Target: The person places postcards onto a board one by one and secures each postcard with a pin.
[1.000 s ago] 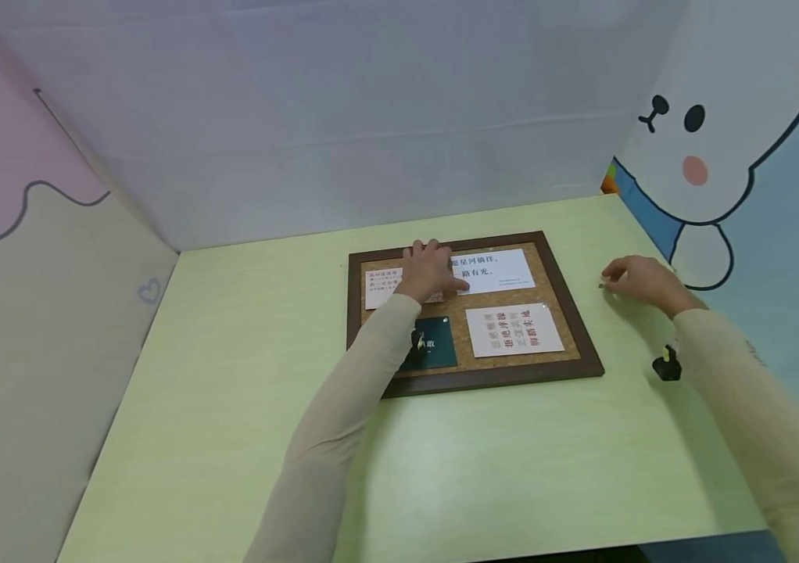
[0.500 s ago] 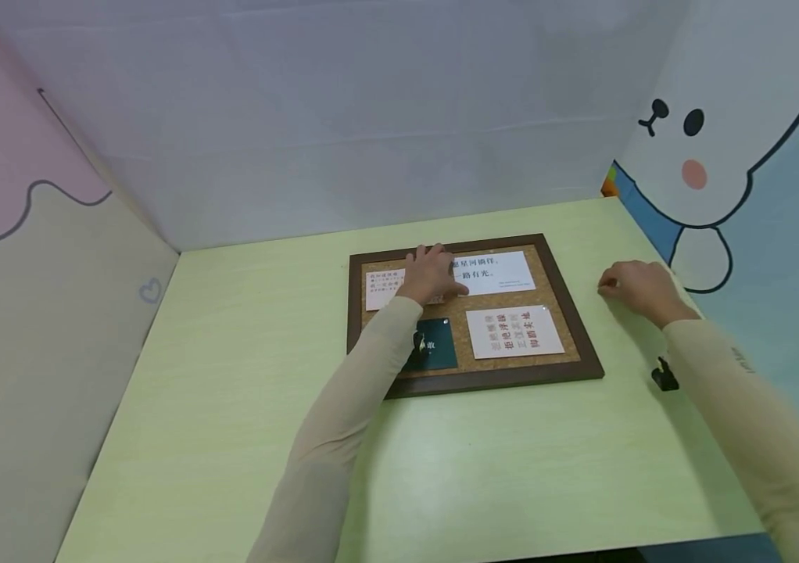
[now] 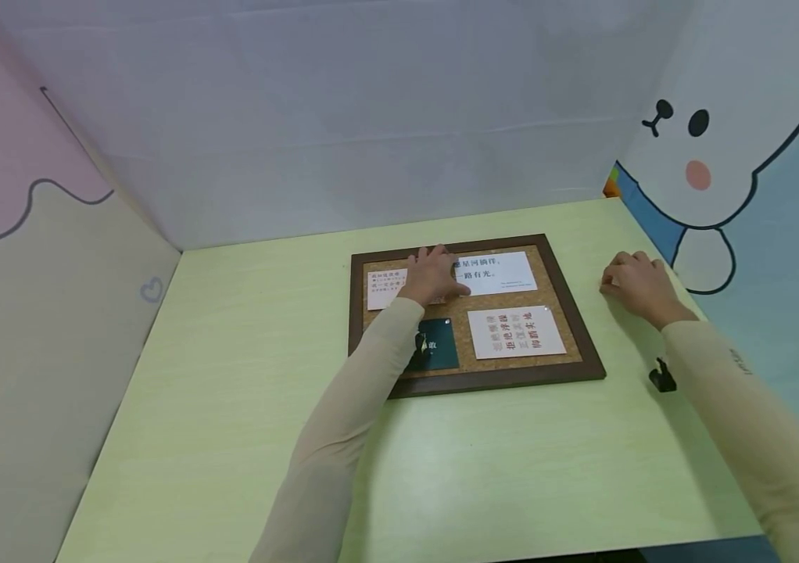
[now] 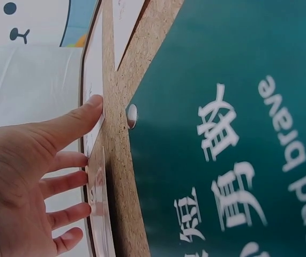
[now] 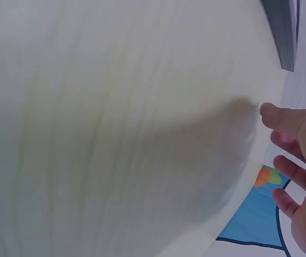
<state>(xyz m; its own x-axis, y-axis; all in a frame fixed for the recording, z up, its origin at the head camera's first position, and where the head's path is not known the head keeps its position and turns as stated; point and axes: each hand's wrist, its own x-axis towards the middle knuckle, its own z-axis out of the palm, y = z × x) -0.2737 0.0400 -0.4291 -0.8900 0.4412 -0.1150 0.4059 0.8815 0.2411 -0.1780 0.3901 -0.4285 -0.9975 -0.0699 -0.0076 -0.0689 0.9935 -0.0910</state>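
My left hand (image 3: 433, 277) reaches over a cork board (image 3: 456, 303) in a brown frame. Its fingers are spread over the upper-left white card (image 3: 385, 289), and the thumb touches the upper-right white card (image 3: 501, 272). Under the wrist lies a dark green card (image 4: 217, 128) with a round silver thumbtack (image 4: 133, 116) at its corner. To the right of the board, my right hand (image 3: 639, 285) is low over the table. Its thumb and index finger meet at a tiny pale thing (image 5: 260, 108), apparently a thumbtack, mostly hidden by the thumb.
Another white card (image 3: 516, 331) with red writing is at the board's lower right. The pale green table (image 3: 245, 375) extends around the board. A white cloth wall (image 3: 371, 117) stands behind, and a cartoon-printed cloth (image 3: 779, 234) hangs on the right. A small black object (image 3: 662, 377) shows by the right wrist.
My right hand has turned slightly, and the small thing seen at its fingertips a second ago is now hidden in the head view. My left hand stays on the board.
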